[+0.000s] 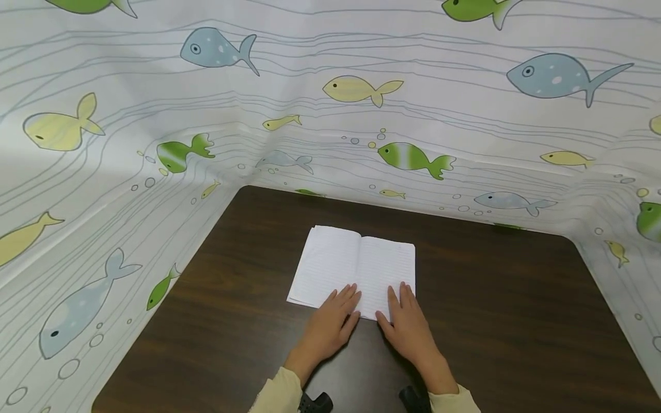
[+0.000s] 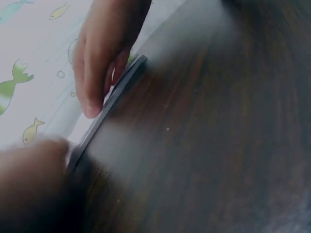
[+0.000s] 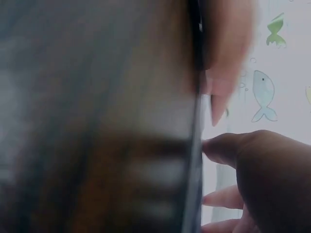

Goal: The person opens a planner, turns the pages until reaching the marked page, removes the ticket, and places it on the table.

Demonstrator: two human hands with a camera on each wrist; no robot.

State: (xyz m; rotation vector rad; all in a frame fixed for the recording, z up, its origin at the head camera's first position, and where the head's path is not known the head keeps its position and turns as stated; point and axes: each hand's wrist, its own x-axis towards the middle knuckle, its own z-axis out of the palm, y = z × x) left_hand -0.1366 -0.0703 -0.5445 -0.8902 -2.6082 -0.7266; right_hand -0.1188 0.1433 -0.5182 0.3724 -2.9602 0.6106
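An open notebook point(image 1: 330, 258) with blank lined pages lies flat on the dark wooden table. My left hand point(image 1: 328, 324) rests on the lower part of its left page near the fold, fingers extended. On the right page's lower part lies my right hand point(image 1: 411, 328), its fingers straight and slightly spread. In the left wrist view, the left hand point(image 2: 34, 177) is blurred at the lower left, with the right hand point(image 2: 109, 43) above. The right wrist view shows the right hand point(image 3: 272, 170) beside the notebook's edge; the left hand point(image 3: 231, 43) is blurred.
The dark wooden tabletop point(image 1: 516, 321) extends around the notebook. A white sheet printed with fish point(image 1: 361, 34) rises behind the table and along both sides. Black straps or devices point(image 1: 316, 402) show near the pale sleeves point(image 1: 281, 390).
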